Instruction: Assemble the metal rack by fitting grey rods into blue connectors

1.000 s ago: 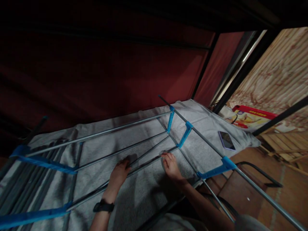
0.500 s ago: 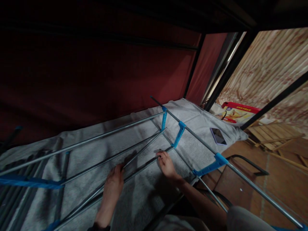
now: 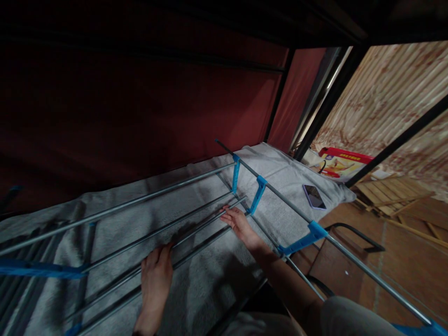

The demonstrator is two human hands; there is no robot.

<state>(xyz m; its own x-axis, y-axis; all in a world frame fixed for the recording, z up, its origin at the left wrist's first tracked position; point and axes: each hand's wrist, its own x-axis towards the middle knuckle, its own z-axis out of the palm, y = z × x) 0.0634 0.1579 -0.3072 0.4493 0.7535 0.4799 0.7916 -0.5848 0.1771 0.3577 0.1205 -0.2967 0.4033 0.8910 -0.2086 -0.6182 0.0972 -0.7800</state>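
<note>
A loose grey metal tube [image 3: 201, 226] runs lengthwise between the rails of a rack frame made of metal tubes and blue plastic connectors [image 3: 258, 195]. My left hand [image 3: 157, 270] is closed around the tube from above, near its middle. Closer to its far end, my right hand [image 3: 238, 224] has its fingers closed on the same tube. That far end lies just short of the blue connectors and looks unattached. Beneath my hands runs a parallel rail [image 3: 201, 247], fitted into a connector at the right.
Grey cloth [image 3: 280, 172] lies under the rack. Several dark tubes [image 3: 24, 280] rest at the left. A phone [image 3: 314, 196] lies on the cloth at the right. Beyond the edge are a chair [image 3: 339, 266], a wooden slatted piece [image 3: 392, 196] and a red box [image 3: 345, 163].
The loose tube has swung from a slant to nearly parallel with the rails. My right hand has shifted from the near rail up to the loose tube; my left hand moved slightly left and down.
</note>
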